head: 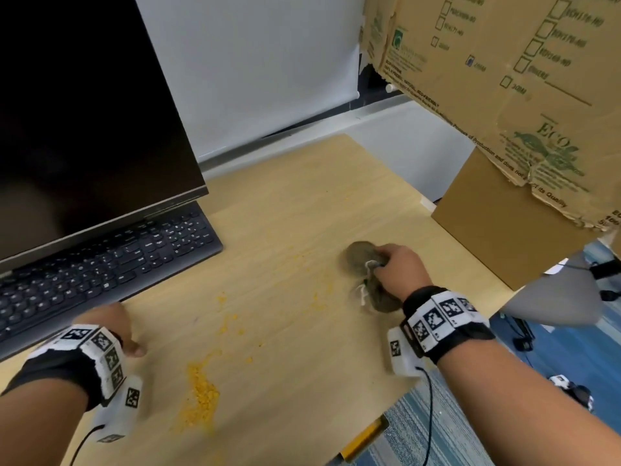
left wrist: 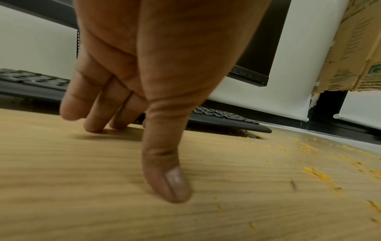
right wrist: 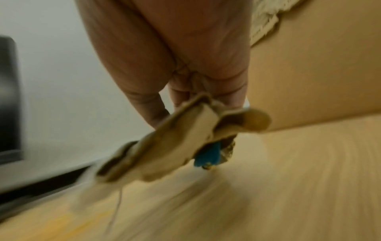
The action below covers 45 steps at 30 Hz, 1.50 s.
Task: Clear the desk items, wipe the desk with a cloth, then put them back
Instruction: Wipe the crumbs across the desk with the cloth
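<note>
Right hand [head: 400,267] near the right edge of the light wood-grain desk [head: 302,203], fingers curled and clamped on a crumpled grey-brown cloth [head: 361,260]; cloth bunched, pressed down onto the desk in the head view, a frayed whitish hem and a blue patch showing below the fingers [right wrist: 233,94] in the blurred right wrist view; left hand [head: 111,322] toward the front left of the desk, just in front of the black keyboard [head: 111,253], fingers straight and slightly apart, fingertips [left wrist: 92,126] and thumb touching the wood, holding nothing; scattered yellow crumbs [head: 201,398] between the two hands, thickest in a heap near the front edge, thinner in a trail running toward the cloth, a few more under the keyboard's front edge in the left wrist view; dark-screened black monitor [head: 84,112] over the keyboard at the back left; plain brown cardboard box [head: 504,227] standing at the right edge, just behind the cloth; torn printed cardboard sheet [head: 504,79] overhanging the back right corner; white roller blind [head: 252,72] behind the desk.
</note>
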Available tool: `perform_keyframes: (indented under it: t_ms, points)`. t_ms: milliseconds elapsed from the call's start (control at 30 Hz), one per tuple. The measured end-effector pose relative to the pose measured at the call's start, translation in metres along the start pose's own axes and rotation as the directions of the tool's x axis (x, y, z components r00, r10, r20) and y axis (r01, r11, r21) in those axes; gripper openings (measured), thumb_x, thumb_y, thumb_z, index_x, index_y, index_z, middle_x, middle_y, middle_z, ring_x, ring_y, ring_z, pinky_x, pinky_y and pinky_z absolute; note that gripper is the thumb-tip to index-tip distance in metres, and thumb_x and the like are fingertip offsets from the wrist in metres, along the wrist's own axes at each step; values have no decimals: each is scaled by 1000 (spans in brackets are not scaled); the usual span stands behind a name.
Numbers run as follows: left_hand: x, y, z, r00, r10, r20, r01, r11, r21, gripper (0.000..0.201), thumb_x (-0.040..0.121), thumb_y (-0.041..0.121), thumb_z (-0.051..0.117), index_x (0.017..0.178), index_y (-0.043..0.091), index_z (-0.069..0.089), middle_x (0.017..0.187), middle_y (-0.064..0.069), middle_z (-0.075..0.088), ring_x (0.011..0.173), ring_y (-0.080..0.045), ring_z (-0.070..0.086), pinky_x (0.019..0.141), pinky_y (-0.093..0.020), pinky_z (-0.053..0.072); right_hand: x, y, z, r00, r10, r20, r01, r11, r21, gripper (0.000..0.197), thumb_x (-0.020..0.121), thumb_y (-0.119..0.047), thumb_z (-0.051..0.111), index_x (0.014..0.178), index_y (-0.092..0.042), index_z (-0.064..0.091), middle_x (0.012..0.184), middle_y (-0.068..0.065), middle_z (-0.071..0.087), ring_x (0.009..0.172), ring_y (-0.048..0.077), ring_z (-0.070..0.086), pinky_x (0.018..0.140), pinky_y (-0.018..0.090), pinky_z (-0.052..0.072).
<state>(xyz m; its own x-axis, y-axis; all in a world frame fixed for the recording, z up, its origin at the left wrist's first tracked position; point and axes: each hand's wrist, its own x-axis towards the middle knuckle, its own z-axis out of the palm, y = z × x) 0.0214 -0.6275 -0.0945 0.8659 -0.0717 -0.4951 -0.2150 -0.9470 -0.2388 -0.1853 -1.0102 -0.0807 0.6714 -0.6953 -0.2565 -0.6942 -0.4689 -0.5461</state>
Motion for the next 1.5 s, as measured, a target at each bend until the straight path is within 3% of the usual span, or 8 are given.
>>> perform_keyframes:
  t_ms: [133,233,567,800,900,1033,1267,1500]
  points:
    - [-5,-1,-2,1000,-6,-29,5,999,-36,85,68,61,72,132,12,43,123,3,59,111,-14,58,90,-23,49,44,12,-26,977,172,-123,-187,975,-122,37,88,-11,54,124,-9,57,119,16,61,106,32,59,87,35,47]
    - [-8,-3,-4,1000,8,-27,-8,1000,-15,86,68,62,72,133,14,41,124,4,58,112,-13,58,90,-23,49,70,7,-28,969,246,5,-230,915,-332,37,90,-17,58,122,0,57,123,19,58,111,33,57,88,36,46]
    - [-4,1,-18,991,54,118,-63,995,74,72,65,52,79,121,17,51,105,8,59,92,-10,56,76,-19,46,88,-62,28,969,-71,236,171,882,-439,38,91,-16,54,128,-7,51,128,15,53,113,30,54,91,34,44]
    - [-4,7,-28,984,50,170,-74,988,138,74,65,49,81,124,13,54,108,6,60,90,-10,57,77,-17,47,166,-55,-37,986,156,-66,-170,903,-395,30,92,-20,54,111,3,59,116,21,61,105,35,59,77,34,46]
    - [-3,11,-29,988,35,150,-59,986,155,89,64,42,83,138,14,42,125,4,60,105,-12,61,84,-21,51,185,-45,-33,969,248,-11,-228,870,-438,33,92,-18,54,116,5,60,120,23,60,110,33,59,85,35,47]
    - [1,19,-27,995,40,93,-54,986,159,82,76,20,75,146,23,32,122,4,63,100,-11,64,70,-18,50,189,-56,-7,969,245,-27,-229,854,-468,50,88,-22,62,132,-1,51,135,18,50,120,32,53,98,38,46]
    - [3,22,-30,992,88,90,-104,975,194,77,86,8,60,150,22,20,131,1,57,104,-11,62,73,-16,48,171,-79,34,986,-95,138,145,896,-420,38,91,-17,56,127,-8,57,127,16,56,113,33,55,95,37,46]
    - [7,7,-19,993,52,106,-60,995,75,84,81,16,70,149,28,22,124,5,61,71,-1,51,47,-9,34,223,-59,-19,970,210,-124,-241,904,-352,36,90,-19,54,122,-1,56,128,20,53,116,36,54,93,41,46]
